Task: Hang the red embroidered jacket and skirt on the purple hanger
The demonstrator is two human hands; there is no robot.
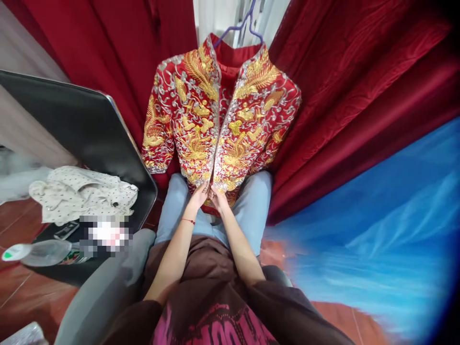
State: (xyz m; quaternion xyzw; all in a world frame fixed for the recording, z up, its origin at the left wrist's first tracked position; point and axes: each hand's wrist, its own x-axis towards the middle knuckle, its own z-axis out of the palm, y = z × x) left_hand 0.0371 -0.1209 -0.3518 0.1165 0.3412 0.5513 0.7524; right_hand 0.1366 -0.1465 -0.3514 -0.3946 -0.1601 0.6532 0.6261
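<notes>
A red jacket (194, 120) with gold and silver embroidery hangs from a purple hanger (247, 24) in front of my knees, its front parted at the collar. At the lower front opening, my left hand (199, 194) pinches one hem edge, with a red string bracelet on its wrist. Beside it, my right hand (218, 196) grips the other edge of the hem. The fingertips of both hands nearly meet, and the small area between them is too fine to make out.
A black chair (79, 124) stands at the left with a dotted white cloth (86, 191), a plastic bottle (46, 252) and a small dark device (66, 230) on it. Red curtains (338, 96) hang behind; blue fabric (377, 230) spreads at the right.
</notes>
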